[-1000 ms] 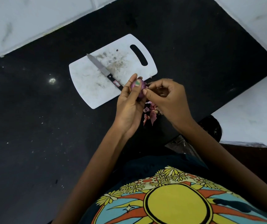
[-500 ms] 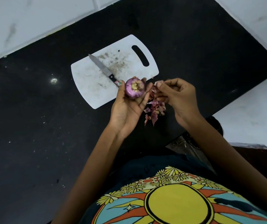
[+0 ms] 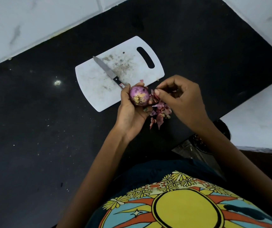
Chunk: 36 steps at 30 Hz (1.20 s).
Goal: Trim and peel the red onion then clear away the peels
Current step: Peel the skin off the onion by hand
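Head view: red onion [image 3: 139,95], cradled in left hand [image 3: 131,111] above tabletop [image 3: 33,129], now rotated, trimmed end facing up. Right hand [image 3: 181,100] pinches a loose peel [image 3: 153,97] just pulled free; peels pile [image 3: 160,113] beneath. Peeling nearly done; clearing remains.

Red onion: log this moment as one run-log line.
left hand: holds red onion | right hand: pinches peel beside it | peels: heaped on counter | knife: idle on cutting board
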Motion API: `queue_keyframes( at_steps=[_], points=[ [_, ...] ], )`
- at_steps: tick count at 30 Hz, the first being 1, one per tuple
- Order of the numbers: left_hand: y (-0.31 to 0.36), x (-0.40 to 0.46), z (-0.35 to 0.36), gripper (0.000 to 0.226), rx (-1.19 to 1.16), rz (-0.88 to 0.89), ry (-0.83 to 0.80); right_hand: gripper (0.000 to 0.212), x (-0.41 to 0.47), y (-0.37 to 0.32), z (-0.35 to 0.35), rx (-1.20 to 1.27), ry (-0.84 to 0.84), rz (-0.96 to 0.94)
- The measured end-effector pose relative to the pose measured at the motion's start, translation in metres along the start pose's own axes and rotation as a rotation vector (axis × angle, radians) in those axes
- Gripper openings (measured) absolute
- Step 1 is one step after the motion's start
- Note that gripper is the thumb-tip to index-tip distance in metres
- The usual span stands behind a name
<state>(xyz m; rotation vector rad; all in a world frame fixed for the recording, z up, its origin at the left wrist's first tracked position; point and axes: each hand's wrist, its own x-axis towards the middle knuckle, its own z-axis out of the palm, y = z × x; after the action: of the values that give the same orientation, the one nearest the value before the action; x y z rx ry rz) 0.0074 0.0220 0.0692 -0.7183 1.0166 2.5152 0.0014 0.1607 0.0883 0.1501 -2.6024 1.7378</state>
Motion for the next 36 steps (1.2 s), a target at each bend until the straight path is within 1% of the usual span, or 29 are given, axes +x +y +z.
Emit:
queue_keyframes(
  at_steps=[5, 9, 11, 13, 16, 18, 21, 25, 27, 29, 33, 36],
  points=[
    [0.0007, 0.0015, 0.0027, 0.044, -0.044, -0.009, 0.039, 0.013, -0.0021, -0.0031, 0.0073, 0.056, -0.078, -0.018],
    [-0.0001, -0.0003, 0.0018, 0.056, 0.058, -0.029, 0.053, 0.022, -0.0026, -0.0059, 0.0092, 0.024, -0.111, -0.053],
    [0.0002, -0.0021, 0.0024, 0.056, 0.119, -0.042, 0.026, 0.028, -0.0017, -0.0058, 0.0094, -0.044, -0.138, -0.089],
    [0.0003, -0.0037, 0.0029, 0.054, 0.215, -0.033, 0.017, 0.03, -0.0005, -0.0052, 0.0098, -0.059, -0.151, -0.091],
    [0.0003, -0.0064, 0.0047, 0.045, 0.364, 0.0, 0.021, 0.022, 0.0003, -0.0062, 0.0088, 0.128, -0.157, -0.015],
    [0.0001, -0.0075, 0.0073, 0.041, 0.419, 0.033, 0.017, 0.015, 0.001, -0.0053, 0.0076, 0.237, -0.133, 0.037],
    [-0.0019, -0.0051, 0.0079, 0.041, 0.464, 0.045, 0.041, 0.012, 0.0028, -0.0028, 0.007, 0.305, -0.119, 0.101],
    [-0.0044, -0.0039, 0.0061, 0.043, 0.46, 0.05, 0.033, 0.008, 0.0018, -0.0024, 0.0073, 0.343, -0.162, 0.159],
    [-0.0046, -0.004, 0.0055, 0.043, 0.437, 0.055, 0.033, 0.01, 0.0001, -0.0024, 0.0064, 0.396, -0.206, 0.196],
    [-0.0043, -0.0042, 0.0057, 0.043, 0.405, 0.049, 0.041, 0.016, -0.0014, -0.0016, 0.0051, 0.445, -0.251, 0.237],
    [-0.0036, -0.0061, 0.0064, 0.043, 0.396, 0.032, 0.054, 0.028, -0.0028, 0.0005, 0.0053, 0.442, -0.289, 0.261],
    [-0.0064, -0.005, 0.0055, 0.039, 0.435, 0.047, 0.064, 0.024, -0.0005, 0.0004, 0.0062, 0.44, -0.262, 0.272]
  ],
)
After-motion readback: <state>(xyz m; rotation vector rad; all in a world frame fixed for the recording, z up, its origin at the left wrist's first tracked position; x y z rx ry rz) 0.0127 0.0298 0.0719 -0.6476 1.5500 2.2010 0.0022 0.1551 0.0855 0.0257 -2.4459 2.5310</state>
